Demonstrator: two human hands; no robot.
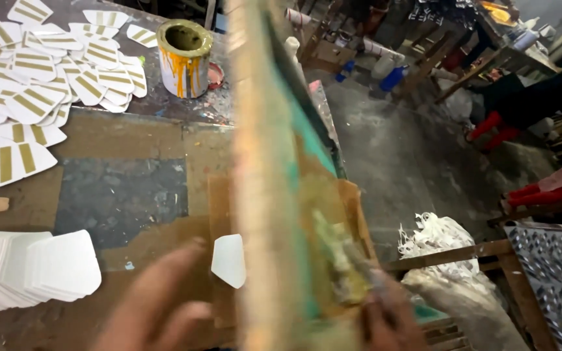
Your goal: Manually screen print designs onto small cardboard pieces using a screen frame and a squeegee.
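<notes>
Screen-printing frame (274,169), wood-edged with green mesh, stands tilted up on edge, seemingly lifted clear of the blank white card (229,260) lying flat on the worktable (125,188) just left of it. The right hand (391,318) at the frame's lower right looks closed around a paint-caked squeegee (343,257); the blurred left hand (157,305), below-left of the frame, hovers with fingers loosely spread, holding nothing. Left of the frame sit a stack of blank cards (30,266), gold-striped printed cards (40,78) spread apart, probably drying, and a paint tin (185,58).

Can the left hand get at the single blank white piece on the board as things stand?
Probably yes. The left hand hovers just left of the blank white piece, with nothing between them; the raised screen frame stands to the piece's right.
</notes>
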